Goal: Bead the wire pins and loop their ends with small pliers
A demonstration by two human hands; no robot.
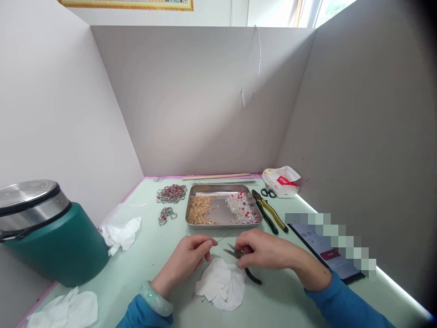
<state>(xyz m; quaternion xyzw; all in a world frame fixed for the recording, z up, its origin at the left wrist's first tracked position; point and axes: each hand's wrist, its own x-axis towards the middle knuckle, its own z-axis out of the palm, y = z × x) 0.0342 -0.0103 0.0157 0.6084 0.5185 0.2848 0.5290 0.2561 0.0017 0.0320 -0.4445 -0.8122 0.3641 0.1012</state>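
My left hand (196,253) pinches a short thin wire (223,238) whose free end points up and to the right. In my right hand (261,249) is a pair of small black-handled pliers (235,251), their slim jaws spread a little and aimed at the left hand, apart from the wire. Below the hands lies a crumpled white tissue (221,284) with a few dark bits at its lower left. Beyond them stands a metal tray (221,225), with gold beads (201,209) on its left side and clear, red and purple beads (241,207) on its right.
Green-and-yellow cutters (271,214), scissors (268,192) and a tissue pack (282,181) lie right of the tray. Beaded wire pieces (171,193) lie left. A phone (327,250) flanks my right forearm. A green canister (64,246) and crumpled tissue (122,234) stand left. Grey panels enclose the table.
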